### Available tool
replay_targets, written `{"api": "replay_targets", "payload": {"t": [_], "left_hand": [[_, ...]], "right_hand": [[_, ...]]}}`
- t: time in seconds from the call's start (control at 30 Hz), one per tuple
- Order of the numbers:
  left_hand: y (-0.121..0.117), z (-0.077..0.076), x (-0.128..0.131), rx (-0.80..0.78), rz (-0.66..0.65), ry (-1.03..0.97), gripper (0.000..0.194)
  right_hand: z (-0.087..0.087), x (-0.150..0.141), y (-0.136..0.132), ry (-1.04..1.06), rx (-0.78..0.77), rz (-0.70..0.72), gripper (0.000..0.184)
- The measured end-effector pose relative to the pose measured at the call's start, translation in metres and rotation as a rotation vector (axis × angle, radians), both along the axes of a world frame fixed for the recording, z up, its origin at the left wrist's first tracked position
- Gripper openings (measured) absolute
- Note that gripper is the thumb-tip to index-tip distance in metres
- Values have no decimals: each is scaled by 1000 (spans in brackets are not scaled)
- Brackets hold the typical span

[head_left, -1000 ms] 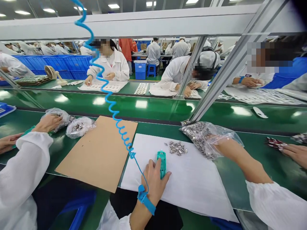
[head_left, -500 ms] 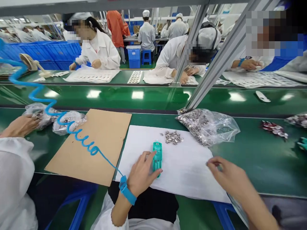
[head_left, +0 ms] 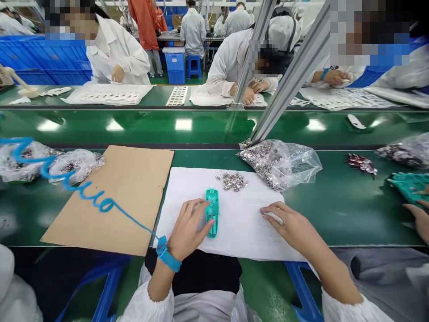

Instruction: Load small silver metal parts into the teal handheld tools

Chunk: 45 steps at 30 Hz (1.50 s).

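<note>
A teal plastic casing (head_left: pixel 212 197), long and narrow with open compartments, lies on a white sheet (head_left: pixel 241 228). My left hand (head_left: pixel 188 227), with a blue band at its wrist, holds the casing between fingers and thumb from its left side. To the right, over the sheet, my right hand (head_left: pixel 290 223) is pinched at the fingertips on a tiny metal piece, mostly hidden. Behind the casing sits a loose pile of small silver metal pieces (head_left: pixel 234 181). A clear bag of metal pieces (head_left: pixel 279 163) rests at the sheet's back right corner.
Brown cardboard (head_left: pixel 117 201) lies left, crossed by a blue coiled cord (head_left: pixel 97 201). Further left are bags of parts (head_left: pixel 77 165). At right are reddish metal pieces (head_left: pixel 362 164), a teal tray (head_left: pixel 410 185) and another person's hand (head_left: pixel 420 219). A metal post (head_left: pixel 291 76) rises behind.
My right hand has moved left, in over the sheet and closer to the casing. My left hand stays at the casing. The whole view has shifted, and the neighbour's hand on the left is gone.
</note>
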<state>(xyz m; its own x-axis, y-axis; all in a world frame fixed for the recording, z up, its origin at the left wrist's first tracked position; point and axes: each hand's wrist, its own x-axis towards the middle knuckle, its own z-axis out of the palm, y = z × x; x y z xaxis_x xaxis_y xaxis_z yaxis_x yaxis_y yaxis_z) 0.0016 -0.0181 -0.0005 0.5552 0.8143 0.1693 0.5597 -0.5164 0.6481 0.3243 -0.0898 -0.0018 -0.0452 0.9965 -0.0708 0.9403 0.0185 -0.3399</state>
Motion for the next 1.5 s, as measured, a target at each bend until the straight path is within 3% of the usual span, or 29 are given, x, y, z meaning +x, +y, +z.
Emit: {"api": "replay_targets", "payload": {"t": [0.17, 0.33, 0.47, 0.67, 0.83, 0.93, 1.13, 1.3, 1.5], "left_hand": [[3, -1, 5, 21, -29, -1, 41], [3, 1, 4, 36, -38, -25, 40], [4, 3, -1, 41, -101, -4, 41], [12, 6, -15, -34, -253, 120, 81], [17, 6, -15, -38, -316, 111, 89], [19, 3, -8, -28, -316, 108, 93], [23, -5, 8, -8, -321, 132, 97], [24, -7, 9, -77, -336, 118, 101], [26, -10, 8, -123, -338, 85, 102]], "right_hand": [[7, -4, 14, -40, 38, 87, 32], [22, -25, 24, 102, -36, 8, 20], [23, -48, 35, 257, -40, 70, 22], [12, -64, 36, 282, -109, 90, 24], [4, -60, 37, 155, -22, 162, 26], [8, -62, 34, 116, -1, 192, 29], [21, -94, 9, 340, -12, 272, 25], [8, -120, -7, 328, 20, 227, 33], [-2, -126, -8, 419, 37, 162, 33]]}}
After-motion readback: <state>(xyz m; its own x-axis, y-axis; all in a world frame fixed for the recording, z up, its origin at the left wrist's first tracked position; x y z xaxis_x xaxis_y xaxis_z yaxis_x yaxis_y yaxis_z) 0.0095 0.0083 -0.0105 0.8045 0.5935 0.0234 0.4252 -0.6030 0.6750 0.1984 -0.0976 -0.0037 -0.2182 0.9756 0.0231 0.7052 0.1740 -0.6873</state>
